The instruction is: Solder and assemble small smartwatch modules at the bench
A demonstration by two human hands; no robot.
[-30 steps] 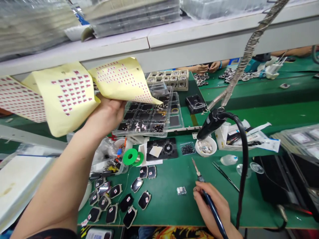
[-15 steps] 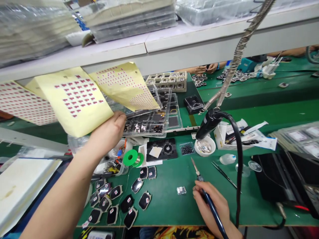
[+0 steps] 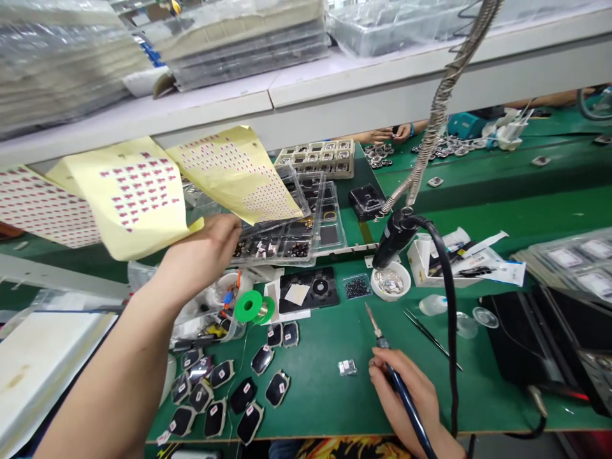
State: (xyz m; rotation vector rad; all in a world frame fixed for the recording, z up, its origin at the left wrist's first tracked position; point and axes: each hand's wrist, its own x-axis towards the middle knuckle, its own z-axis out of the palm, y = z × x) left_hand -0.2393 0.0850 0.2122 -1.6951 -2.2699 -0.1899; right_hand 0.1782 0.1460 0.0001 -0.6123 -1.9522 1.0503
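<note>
My left hand (image 3: 205, 252) is raised at the left and grips a bunch of yellow backing sheets (image 3: 134, 197) dotted with rows of small red labels. The sheets droop over the edge of a clear plastic parts tray (image 3: 282, 239), and my hand is just in front of that tray. At the lower right, my right hand (image 3: 401, 395) holds a blue-handled soldering iron (image 3: 399, 376) like a pen. Its tip points up and away from me, near a small metal part (image 3: 347, 367) on the green bench mat (image 3: 315, 395).
A hot-air gun (image 3: 394, 239) hangs on a black cable and coiled hose beside tweezers (image 3: 433, 340). Several black labelled pads (image 3: 215, 398) lie at front left, near a green tape roll (image 3: 251, 307). A shelf edge (image 3: 143, 115) runs overhead. A co-worker's hands (image 3: 385, 135) work beyond.
My left hand has dropped lower with the sheets, which now hang closer to the tray. My right hand keeps the same hold on the iron, and the whole view has shifted slightly.
</note>
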